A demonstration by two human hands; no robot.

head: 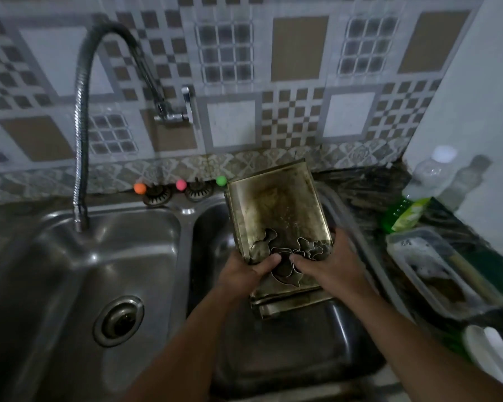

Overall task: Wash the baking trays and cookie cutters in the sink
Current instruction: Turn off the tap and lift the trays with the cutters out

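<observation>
Carefully: keep thumbs clamped over the near rim, lower level so nothing slides. Left hand curled round baking trays at seven o'clock, right hand gripping at five, thumb touching cookie cutters. Stacked trays tilted over right sink basin, faucet at ten o'clock.

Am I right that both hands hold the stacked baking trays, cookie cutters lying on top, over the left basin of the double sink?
Not quite. The head view shows the left hand and right hand holding the stacked baking trays, with the cookie cutters on top, over the right basin, not the left. The left basin, under the faucet hose, holds no trays.
</observation>
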